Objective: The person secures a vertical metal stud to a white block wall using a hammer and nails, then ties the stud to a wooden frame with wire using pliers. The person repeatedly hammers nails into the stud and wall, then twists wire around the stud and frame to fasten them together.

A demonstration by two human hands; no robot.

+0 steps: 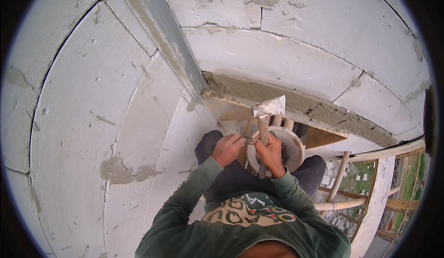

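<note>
My right hand (272, 154) is wrapped around the wooden handle of a hatchet (269, 106), which stands upright with its worn, whitish head at the top. Close on its left, my left hand (226, 149) pinches a few thin metal pieces (248, 140) that look like nails. Their tips reach toward the hatchet handle and my right thumb. Behind and below the right hand is a round, pale bucket (299, 153) with small dark pieces inside. My right hand and the handle hide part of it.
White block walls (88, 119) with mortar patches rise on the left and ahead. A grey metal post (173, 31) stands at their corner. A mortar-covered ledge (296, 101) runs along the far wall. Wooden scaffold poles (340, 177) and a plank (377, 207) are right, with ground far below.
</note>
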